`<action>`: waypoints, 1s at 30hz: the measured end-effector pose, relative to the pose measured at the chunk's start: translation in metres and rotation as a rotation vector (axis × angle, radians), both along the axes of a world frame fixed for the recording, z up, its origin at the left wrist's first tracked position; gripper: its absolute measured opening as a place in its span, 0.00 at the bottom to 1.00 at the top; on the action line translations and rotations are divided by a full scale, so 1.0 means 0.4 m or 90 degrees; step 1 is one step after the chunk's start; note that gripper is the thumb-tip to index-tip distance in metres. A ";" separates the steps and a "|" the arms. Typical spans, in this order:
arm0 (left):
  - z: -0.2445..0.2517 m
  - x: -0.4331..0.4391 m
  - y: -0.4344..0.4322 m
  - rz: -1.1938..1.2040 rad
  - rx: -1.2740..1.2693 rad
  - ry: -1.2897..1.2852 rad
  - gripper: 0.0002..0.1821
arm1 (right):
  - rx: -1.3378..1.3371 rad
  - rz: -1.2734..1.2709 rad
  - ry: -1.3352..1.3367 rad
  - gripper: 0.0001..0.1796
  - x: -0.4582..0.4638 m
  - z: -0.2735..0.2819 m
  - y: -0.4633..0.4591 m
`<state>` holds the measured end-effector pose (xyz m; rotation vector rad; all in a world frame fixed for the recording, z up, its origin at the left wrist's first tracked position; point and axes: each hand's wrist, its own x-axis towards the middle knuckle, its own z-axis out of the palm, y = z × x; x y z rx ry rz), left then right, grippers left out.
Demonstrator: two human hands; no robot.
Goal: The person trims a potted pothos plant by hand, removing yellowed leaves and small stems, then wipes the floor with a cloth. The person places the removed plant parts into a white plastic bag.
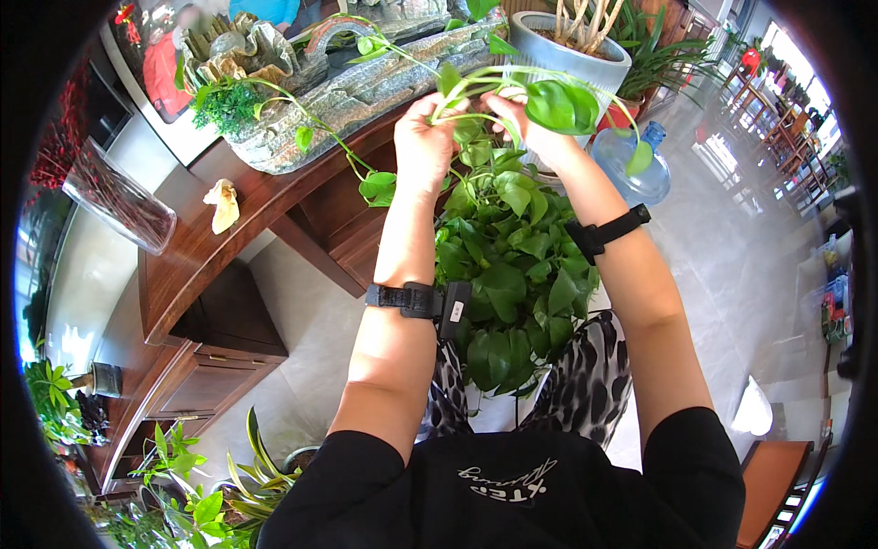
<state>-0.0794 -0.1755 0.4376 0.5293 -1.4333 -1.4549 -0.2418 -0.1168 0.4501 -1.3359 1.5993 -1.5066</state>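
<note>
A bushy green pothos plant [507, 274] stands before me, between my legs. Above its top, my left hand [426, 130] is closed around several pale vine stems [473, 82]. My right hand [518, 123] grips the same looped stems just to the right, partly hidden behind leaves. A large green leaf [562, 106] hangs beside my right fingers. One long vine [329, 134] trails left across the front of a rock-like fountain basin [357, 96] and ends in leaves near my left forearm.
A curved dark wooden counter [254, 199] runs along the left, bearing a crumpled yellowish cloth or paper [223, 206] and a glass vase of red twigs [123, 199]. Beyond my right hand stand a grey ribbed pot [569, 62] and a blue water jug [631, 165]. More potted plants [257, 480] stand lower left.
</note>
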 end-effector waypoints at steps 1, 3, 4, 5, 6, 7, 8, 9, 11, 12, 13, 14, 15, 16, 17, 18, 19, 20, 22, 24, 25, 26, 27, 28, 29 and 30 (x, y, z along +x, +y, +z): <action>0.002 0.005 -0.006 0.028 0.007 0.028 0.08 | -0.031 -0.025 -0.014 0.12 -0.005 -0.003 -0.013; 0.004 0.015 -0.020 0.090 0.042 0.060 0.06 | -0.025 -0.123 0.033 0.12 -0.018 -0.009 -0.046; 0.004 0.018 -0.028 0.116 0.048 0.084 0.06 | -0.023 -0.167 0.031 0.13 -0.022 -0.015 -0.066; 0.002 0.024 -0.037 0.131 0.067 0.080 0.06 | -0.071 -0.204 0.216 0.13 -0.031 -0.017 -0.085; -0.002 0.029 -0.048 0.142 0.068 0.089 0.06 | -0.090 -0.235 0.397 0.13 -0.040 -0.019 -0.107; -0.006 0.031 -0.057 0.158 0.084 0.094 0.06 | -0.079 -0.285 0.574 0.13 -0.050 -0.021 -0.125; -0.012 0.034 -0.068 0.167 0.093 0.076 0.05 | -0.083 -0.251 0.553 0.12 -0.056 -0.029 -0.139; -0.019 0.038 -0.079 0.190 0.094 0.034 0.07 | -0.052 -0.250 0.531 0.12 -0.055 -0.037 -0.163; -0.031 0.048 -0.100 0.272 -0.010 -0.084 0.11 | -0.087 -0.242 0.517 0.13 -0.056 -0.048 -0.202; -0.035 0.056 -0.108 0.331 -0.099 -0.172 0.13 | -0.135 -0.230 0.522 0.13 -0.053 -0.055 -0.219; -0.037 0.063 -0.114 0.378 -0.154 -0.282 0.15 | -0.129 -0.224 0.508 0.14 -0.049 -0.059 -0.231; -0.037 0.071 -0.116 0.439 -0.236 -0.318 0.17 | -0.155 -0.215 0.533 0.14 -0.045 -0.063 -0.239; -0.036 0.080 -0.115 0.489 -0.285 -0.374 0.19 | -0.127 -0.212 0.541 0.13 -0.040 -0.065 -0.243; -0.033 0.088 -0.113 0.537 -0.336 -0.432 0.21 | -0.111 -0.201 0.516 0.13 -0.033 -0.065 -0.243; -0.028 0.096 -0.111 0.541 -0.314 -0.453 0.23 | -0.095 -0.192 0.490 0.12 -0.026 -0.063 -0.239; -0.021 0.103 -0.110 0.516 -0.262 -0.464 0.24 | -0.091 -0.175 0.431 0.11 -0.019 -0.059 -0.232; -0.013 0.108 -0.109 0.493 -0.224 -0.466 0.24 | -0.086 -0.159 0.372 0.09 -0.012 -0.053 -0.222; -0.008 0.112 -0.109 0.486 -0.204 -0.450 0.25 | -0.084 -0.138 0.313 0.08 -0.004 -0.046 -0.211; -0.002 0.110 -0.107 0.366 -0.113 -0.302 0.23 | -0.154 -0.154 0.349 0.10 0.009 -0.033 -0.188; -0.001 0.105 -0.108 0.212 0.047 -0.121 0.23 | -0.195 -0.185 0.468 0.11 0.016 -0.023 -0.163; -0.001 0.103 -0.109 0.202 0.057 -0.094 0.19 | -0.215 -0.127 0.448 0.10 0.015 -0.020 -0.148; -0.002 0.102 -0.110 0.229 0.036 -0.125 0.18 | -0.180 -0.092 0.376 0.09 0.020 -0.022 -0.142; -0.001 0.102 -0.110 0.247 0.019 -0.158 0.18 | -0.178 -0.065 0.311 0.08 0.020 -0.023 -0.133; 0.000 0.103 -0.108 0.264 0.002 -0.191 0.18 | -0.170 -0.033 0.243 0.07 0.020 -0.024 -0.130; 0.005 0.103 -0.106 0.230 -0.010 -0.116 0.16 | -0.162 -0.041 0.245 0.07 0.019 -0.025 -0.126; 0.013 0.103 -0.104 0.210 0.011 -0.084 0.14 | -0.196 -0.027 0.233 0.07 0.016 -0.026 -0.124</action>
